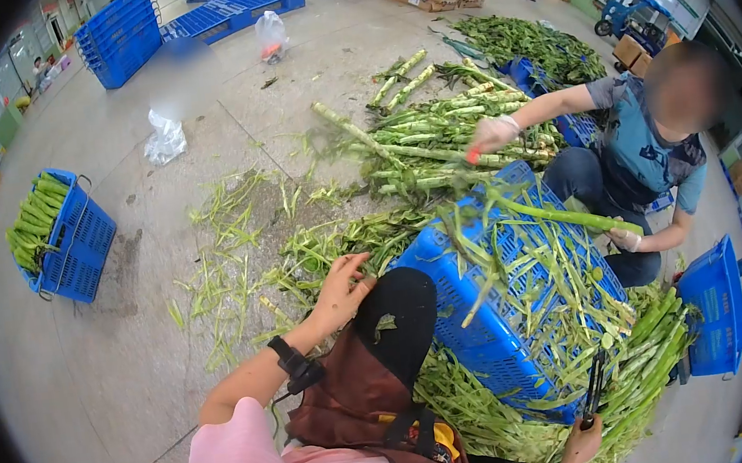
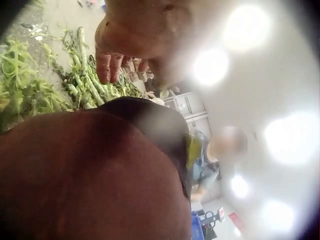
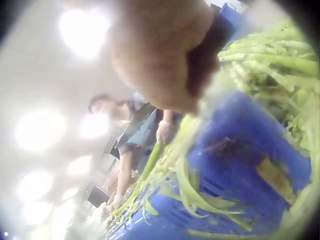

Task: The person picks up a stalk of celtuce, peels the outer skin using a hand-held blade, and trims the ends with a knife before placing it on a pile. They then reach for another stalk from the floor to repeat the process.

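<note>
My left hand (image 1: 342, 296) rests against my bent knee (image 1: 397, 306), its fingers loose and holding nothing. In the left wrist view the fingers (image 2: 112, 67) hang above the knee. Low in the head view, my right hand (image 1: 581, 444) grips a long black peeler (image 1: 595, 384), tip upward beside the upturned blue crate (image 1: 465, 312). Green peelings (image 1: 565, 274) lie over that crate. Peeled lettuce stems (image 1: 650, 347) are heaped to its right. The right wrist view shows my right hand (image 3: 160, 55) above the crate; the peeler is hidden there.
Across the crate a crouching person (image 1: 652, 148) holds a green stem (image 1: 568, 213) and a red-handled tool (image 1: 473, 156). Unpeeled stems (image 1: 460, 132) are piled behind. A filled blue basket (image 1: 87, 243) stands left, another crate (image 1: 712, 313) right. Peelings (image 1: 230, 264) litter the floor.
</note>
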A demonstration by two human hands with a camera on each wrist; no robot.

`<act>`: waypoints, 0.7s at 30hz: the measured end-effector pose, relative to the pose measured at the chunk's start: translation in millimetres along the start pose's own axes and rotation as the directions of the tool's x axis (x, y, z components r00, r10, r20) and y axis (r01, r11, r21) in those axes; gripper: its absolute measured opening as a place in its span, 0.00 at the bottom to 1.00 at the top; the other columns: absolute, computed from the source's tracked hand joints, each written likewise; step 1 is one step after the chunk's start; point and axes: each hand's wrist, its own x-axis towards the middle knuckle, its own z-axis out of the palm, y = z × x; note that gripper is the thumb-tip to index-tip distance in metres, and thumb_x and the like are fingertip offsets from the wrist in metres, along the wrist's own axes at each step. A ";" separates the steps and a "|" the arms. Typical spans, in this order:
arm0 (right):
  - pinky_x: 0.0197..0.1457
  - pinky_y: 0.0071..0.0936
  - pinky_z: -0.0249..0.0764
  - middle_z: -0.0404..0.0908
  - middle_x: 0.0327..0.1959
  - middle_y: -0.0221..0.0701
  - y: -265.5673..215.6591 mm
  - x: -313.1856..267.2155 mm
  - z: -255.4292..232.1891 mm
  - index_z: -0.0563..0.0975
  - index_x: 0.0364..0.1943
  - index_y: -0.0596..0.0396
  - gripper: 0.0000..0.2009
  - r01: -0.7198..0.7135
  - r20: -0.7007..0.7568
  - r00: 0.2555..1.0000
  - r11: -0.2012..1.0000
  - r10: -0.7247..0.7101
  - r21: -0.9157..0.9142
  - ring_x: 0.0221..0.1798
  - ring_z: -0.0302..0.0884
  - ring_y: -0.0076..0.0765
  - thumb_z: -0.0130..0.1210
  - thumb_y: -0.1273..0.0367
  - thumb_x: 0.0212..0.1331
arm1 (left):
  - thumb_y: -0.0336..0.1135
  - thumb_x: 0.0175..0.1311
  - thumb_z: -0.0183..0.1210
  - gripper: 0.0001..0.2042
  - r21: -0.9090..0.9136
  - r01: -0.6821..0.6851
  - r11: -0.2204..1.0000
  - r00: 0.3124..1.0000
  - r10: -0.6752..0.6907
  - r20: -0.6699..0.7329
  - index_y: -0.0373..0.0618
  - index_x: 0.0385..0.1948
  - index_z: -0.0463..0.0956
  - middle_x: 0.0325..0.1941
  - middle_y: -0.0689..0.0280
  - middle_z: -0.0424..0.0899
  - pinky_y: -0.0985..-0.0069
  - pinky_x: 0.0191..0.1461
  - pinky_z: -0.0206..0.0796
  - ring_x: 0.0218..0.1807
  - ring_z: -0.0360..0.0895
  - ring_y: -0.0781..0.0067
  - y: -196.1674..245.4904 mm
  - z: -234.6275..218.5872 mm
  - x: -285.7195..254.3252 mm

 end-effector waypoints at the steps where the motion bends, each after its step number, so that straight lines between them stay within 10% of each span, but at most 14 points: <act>1: 0.32 0.38 0.72 0.80 0.28 0.38 -12.9 5.5 -4.7 0.74 0.36 0.53 0.12 -0.028 0.048 0.998 1.000 0.029 -0.006 0.29 0.77 0.43 0.65 0.69 0.50 | 0.34 0.61 0.58 0.25 0.011 0.096 0.995 0.995 -0.096 -0.021 0.40 0.61 0.64 0.60 0.57 0.65 0.72 0.53 0.68 0.50 0.74 0.67 -3.9 -3.0 2.4; 3: 0.33 0.39 0.72 0.80 0.28 0.38 -30.5 8.7 -8.2 0.75 0.36 0.54 0.12 -0.023 0.084 0.996 1.000 0.021 0.018 0.29 0.78 0.43 0.65 0.69 0.49 | 0.39 0.62 0.57 0.26 -0.017 0.285 0.958 0.958 -0.285 -0.039 0.37 0.61 0.64 0.57 0.55 0.68 0.71 0.54 0.67 0.47 0.76 0.65 -33.8 -2.3 11.7; 12: 0.33 0.41 0.70 0.77 0.26 0.43 -35.4 -37.0 -10.0 0.73 0.33 0.56 0.14 0.186 0.169 0.970 0.982 -0.177 -0.042 0.30 0.76 0.51 0.66 0.71 0.42 | 0.44 0.58 0.59 0.29 0.386 0.175 0.906 0.982 -0.188 -0.005 0.37 0.59 0.66 0.58 0.43 0.64 0.62 0.61 0.62 0.58 0.67 0.45 -76.6 -8.1 115.5; 15: 0.31 0.42 0.73 0.81 0.28 0.41 -52.5 -66.6 -49.3 0.78 0.41 0.46 0.17 0.179 0.299 0.950 0.939 -0.088 -0.295 0.29 0.78 0.54 0.55 0.51 0.57 | 0.42 0.59 0.58 0.29 0.449 0.186 0.874 0.979 -0.205 -0.006 0.37 0.61 0.64 0.61 0.45 0.61 0.59 0.62 0.61 0.60 0.64 0.45 -80.8 3.7 160.4; 21: 0.31 0.43 0.73 0.81 0.28 0.40 -84.4 -99.8 -61.3 0.78 0.40 0.46 0.17 0.276 0.246 0.943 0.938 -0.222 -0.211 0.29 0.78 0.54 0.55 0.51 0.57 | 0.40 0.56 0.60 0.28 0.464 0.235 0.854 0.943 -0.317 0.105 0.37 0.58 0.65 0.59 0.44 0.62 0.53 0.60 0.61 0.59 0.64 0.40 -162.4 36.2 223.1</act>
